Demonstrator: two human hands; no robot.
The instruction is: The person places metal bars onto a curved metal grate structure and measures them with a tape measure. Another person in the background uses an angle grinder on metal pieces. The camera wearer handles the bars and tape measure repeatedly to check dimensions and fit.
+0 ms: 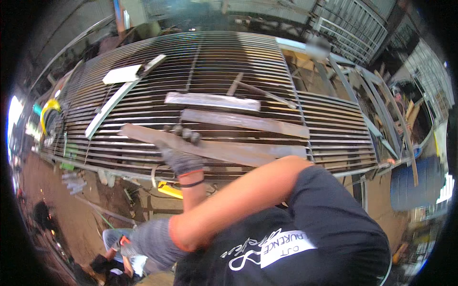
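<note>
Near the front edge of the slatted bench [334, 112] is a brown flat bar [231, 150] — probably stiff and fairly heavy, best gripped near mid-length. The left hand [179, 155] clamps it, fingers together; the right hand [151, 240], before the bench, I cannot tell.

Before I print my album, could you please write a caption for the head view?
Gloved left hand across a metal strip over a slatted table, two more strips lying beyond.
</note>
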